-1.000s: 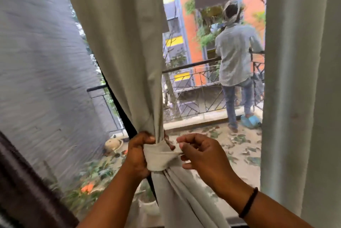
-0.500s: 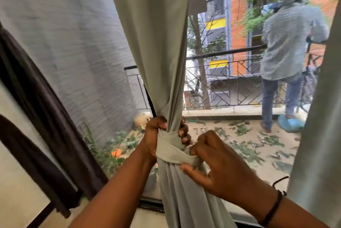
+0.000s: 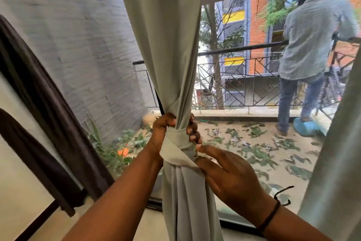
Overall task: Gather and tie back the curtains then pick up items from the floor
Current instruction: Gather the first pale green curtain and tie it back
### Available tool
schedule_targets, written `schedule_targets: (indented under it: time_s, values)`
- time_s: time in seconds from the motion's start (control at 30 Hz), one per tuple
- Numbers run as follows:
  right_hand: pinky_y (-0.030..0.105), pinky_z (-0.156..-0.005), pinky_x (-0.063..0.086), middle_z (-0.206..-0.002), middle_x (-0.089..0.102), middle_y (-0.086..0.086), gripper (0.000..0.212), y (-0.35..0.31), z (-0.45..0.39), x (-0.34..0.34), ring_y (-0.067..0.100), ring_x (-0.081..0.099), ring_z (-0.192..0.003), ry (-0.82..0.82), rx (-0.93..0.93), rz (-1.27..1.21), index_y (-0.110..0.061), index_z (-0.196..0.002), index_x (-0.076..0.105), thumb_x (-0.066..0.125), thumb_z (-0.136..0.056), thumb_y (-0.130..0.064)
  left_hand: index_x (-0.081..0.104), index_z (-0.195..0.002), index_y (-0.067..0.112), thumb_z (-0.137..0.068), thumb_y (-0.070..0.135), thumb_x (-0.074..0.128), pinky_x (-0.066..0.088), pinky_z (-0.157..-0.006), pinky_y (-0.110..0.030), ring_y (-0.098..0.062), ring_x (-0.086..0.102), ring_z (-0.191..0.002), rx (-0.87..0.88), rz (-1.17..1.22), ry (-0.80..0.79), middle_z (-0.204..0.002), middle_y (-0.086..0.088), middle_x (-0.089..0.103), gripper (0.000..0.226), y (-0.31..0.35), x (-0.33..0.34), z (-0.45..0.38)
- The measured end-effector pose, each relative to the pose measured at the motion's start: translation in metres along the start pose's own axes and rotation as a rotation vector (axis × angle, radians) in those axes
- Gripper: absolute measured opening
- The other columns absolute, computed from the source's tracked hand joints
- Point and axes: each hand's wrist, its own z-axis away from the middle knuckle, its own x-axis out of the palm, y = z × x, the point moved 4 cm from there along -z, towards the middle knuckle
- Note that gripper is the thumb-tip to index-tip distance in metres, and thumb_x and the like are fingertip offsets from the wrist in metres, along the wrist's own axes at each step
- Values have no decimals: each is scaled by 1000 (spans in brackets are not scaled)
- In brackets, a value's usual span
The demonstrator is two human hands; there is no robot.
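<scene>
Left hand (image 3: 166, 133) wrapped around curtain (image 3: 166, 45) at the gathered neck, fingers curled round from behind, squeezing the bunch tight. Right hand (image 3: 230, 178) just below and beside it, index finger stretched out against the tie (image 3: 175, 149), other fingers loosely bent on the folds; pinching the tie's end or only pressing it, cannot tell. Tie looped once round the bunch at mid-frame, one corner lying free over the folds beneath.

Soft, light cloth by the look of it, limp and likely a bit slippery, so probably prone to sliding loose unless kept squeezed while knotted. Best taken at the neck, right above the band, with the free corner pulled snug.

Beyond: window screen, then balcony floor scattered with leaves (image 3: 263, 149), plants (image 3: 117, 147) in the left corner, railing (image 3: 244, 76), a person (image 3: 312, 45) standing at it facing away. Second curtain (image 3: 336, 152) hanging untied at right edge, dark drape (image 3: 39, 104) at left. Nothing blocking the knot; no floor items inside the room in sight
</scene>
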Motion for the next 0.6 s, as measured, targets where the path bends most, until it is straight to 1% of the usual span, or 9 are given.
schedule_targets:
  time_s: [0.07,0.13,0.23,0.3,0.37,0.43,0.47,0.53,0.6]
  values:
    - [33,-70,58,-117,66,5,32,3,-1,-2,21,68,-90,6,27,-8,-15,-105,71,40,-100,-22,61,-82,6,-53,25,67,40,-67,-33,-23,52,-58,21,-21,12,-62,-7,53,35,2,-1,0]
    - [29,-76,57,-119,64,3,27,5,-2,1,17,67,-94,-7,106,-81,-15,-105,71,45,-98,-13,62,-79,6,-50,26,69,37,-64,-33,-22,50,-56,39,-51,26,-59,-6,51,35,3,-1,1]
    - [13,-89,45,-118,59,3,29,6,-5,7,0,56,-109,25,328,-326,-12,-95,71,59,-80,9,65,-74,5,-46,24,70,39,-57,-27,-20,46,-51,89,-50,67,-54,-6,50,34,4,1,2]
    - [9,-87,43,-111,58,4,36,4,-9,10,-2,56,-107,86,556,-533,-21,-84,72,59,-80,12,65,-71,4,-43,23,72,40,-53,-25,-18,45,-49,125,-39,99,-53,-5,50,35,4,4,2]
    - [15,-75,51,-96,63,7,47,4,-9,15,3,64,-86,116,886,-862,-29,-68,72,58,-82,14,65,-66,5,-38,24,74,40,-51,-23,-16,45,-47,153,-57,129,-53,-4,50,35,5,6,2]
    - [26,-58,56,-77,68,14,42,3,-4,23,17,67,-62,78,1221,-1262,-21,-65,72,52,-86,9,64,-61,8,-36,27,75,41,-50,-22,-16,45,-46,160,-95,148,-51,-4,50,34,6,8,4]
    - [30,-55,57,-73,69,15,35,1,-4,24,23,67,-59,59,1349,-1407,-17,-67,73,52,-86,3,64,-59,8,-34,28,76,42,-50,-22,-17,46,-45,149,-105,167,-51,-5,50,34,6,7,6]
    - [34,-56,58,-78,71,13,11,2,-5,23,30,68,-63,87,1495,-1559,-12,-81,74,63,-80,-11,63,-56,7,-32,28,77,43,-50,-22,-18,47,-45,125,-117,226,-50,-6,52,35,4,3,9]
    - [37,-56,58,-89,72,14,24,2,-7,22,33,70,-67,129,1563,-1614,-12,-97,68,71,-75,-19,64,-52,7,-36,27,71,44,-48,-20,-18,49,-43,121,-166,298,-49,-6,54,27,2,0,11]
